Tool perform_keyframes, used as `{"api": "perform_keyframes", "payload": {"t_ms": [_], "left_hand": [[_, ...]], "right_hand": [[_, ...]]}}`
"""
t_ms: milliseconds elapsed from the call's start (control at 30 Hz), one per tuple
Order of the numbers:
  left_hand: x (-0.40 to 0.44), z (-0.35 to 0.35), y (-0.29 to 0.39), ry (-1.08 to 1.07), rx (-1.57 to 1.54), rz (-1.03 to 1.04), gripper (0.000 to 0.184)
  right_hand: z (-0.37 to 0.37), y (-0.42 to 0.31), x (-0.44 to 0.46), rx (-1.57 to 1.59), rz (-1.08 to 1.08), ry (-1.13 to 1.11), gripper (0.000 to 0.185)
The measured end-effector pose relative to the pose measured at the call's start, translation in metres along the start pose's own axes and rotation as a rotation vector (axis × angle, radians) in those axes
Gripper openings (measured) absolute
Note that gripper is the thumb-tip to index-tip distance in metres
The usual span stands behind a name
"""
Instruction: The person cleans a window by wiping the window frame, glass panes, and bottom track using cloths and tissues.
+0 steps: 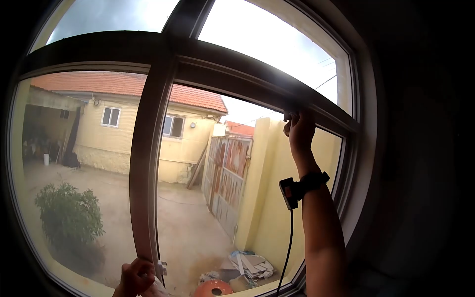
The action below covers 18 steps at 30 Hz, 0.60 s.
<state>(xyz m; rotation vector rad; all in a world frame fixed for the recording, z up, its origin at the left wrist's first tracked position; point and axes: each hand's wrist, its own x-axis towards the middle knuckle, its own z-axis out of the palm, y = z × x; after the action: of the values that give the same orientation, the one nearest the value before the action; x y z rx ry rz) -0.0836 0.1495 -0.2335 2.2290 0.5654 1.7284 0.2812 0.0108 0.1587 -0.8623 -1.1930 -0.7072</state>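
Note:
A large window with a dark frame (148,148) fills the view. My right hand (300,127) is raised to the top rail of the right-hand pane, its fingers curled against the rail; what they grip is too dark to make out. A black strap with a small device (289,193) and a hanging cable sits around my right wrist. Low down, my left hand (137,278) is closed beside the bottom of the central upright. Near it is a small white latch (163,268). Something pale shows under my left hand, its shape unclear.
Through the glass are a yellow house (109,133) with a red tiled roof, a rusty metal gate (230,173), a green bush (69,213), a pile of flat scraps (250,265) and an orange round object (213,288). A dark wall stands at the right.

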Motion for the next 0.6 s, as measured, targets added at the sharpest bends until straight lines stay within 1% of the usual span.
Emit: {"api": "perform_keyframes", "payload": {"t_ms": [33,67,100,133,167,200,233,267,300,333,367,400,433,500,533,600], "left_hand": [[0.000,-0.001,0.000,-0.018,-0.033,-0.039,0.010],[-0.001,-0.002,0.001,-0.038,-0.064,-0.079,0.010],[-0.001,-0.001,0.002,-0.038,-0.062,-0.085,0.010],[-0.001,0.000,0.003,-0.018,-0.033,-0.043,0.011],[-0.001,0.000,0.005,0.001,-0.002,-0.001,0.011],[0.000,0.000,0.007,-0.002,0.003,-0.010,0.011],[0.001,0.000,0.009,-0.007,-0.026,0.008,0.012],[0.003,-0.001,0.010,-0.009,-0.056,0.025,0.013],[0.003,-0.004,0.009,-0.011,-0.052,0.017,0.013],[0.002,-0.006,0.009,-0.065,-0.050,0.016,0.016],[0.002,-0.008,0.008,-0.116,-0.050,0.014,0.019],[0.002,-0.008,0.008,-0.121,-0.047,0.003,0.019],[0.002,-0.008,0.009,-0.112,-0.044,0.024,0.019],[0.002,-0.008,0.011,-0.113,-0.033,0.027,0.020],[0.001,-0.009,0.012,-0.113,-0.042,0.033,0.021],[0.004,-0.009,0.018,-0.128,-0.043,0.025,0.022]], "right_hand": [[-0.007,0.006,0.002,-0.058,-0.025,0.036,0.026],[-0.013,0.020,0.009,-0.076,0.018,0.098,0.016],[-0.014,0.036,0.012,-0.210,0.050,0.213,0.010],[-0.011,0.040,0.010,-0.343,0.084,0.328,0.008],[-0.002,0.047,0.007,-0.498,-0.057,0.395,0.010],[0.010,0.060,0.003,-0.651,-0.200,0.460,0.013],[0.022,0.071,0.002,-0.563,-0.243,0.435,0.015],[0.035,0.063,-0.003,-0.622,-0.300,0.426,0.013],[0.047,0.049,-0.010,-0.632,-0.374,0.366,0.012],[0.057,0.033,-0.017,-0.642,-0.446,0.305,0.011],[0.068,0.017,-0.024,-0.539,-0.497,0.256,0.011],[0.080,0.005,-0.031,-0.435,-0.543,0.207,0.011],[0.094,0.002,-0.034,-0.341,-0.475,0.110,0.012],[0.119,-0.025,-0.053,-0.216,-0.748,0.021,0.019],[0.135,-0.018,-0.061,-0.217,-0.834,0.034,0.023],[0.147,-0.025,-0.100,-0.285,-0.736,-0.118,0.025]]}}
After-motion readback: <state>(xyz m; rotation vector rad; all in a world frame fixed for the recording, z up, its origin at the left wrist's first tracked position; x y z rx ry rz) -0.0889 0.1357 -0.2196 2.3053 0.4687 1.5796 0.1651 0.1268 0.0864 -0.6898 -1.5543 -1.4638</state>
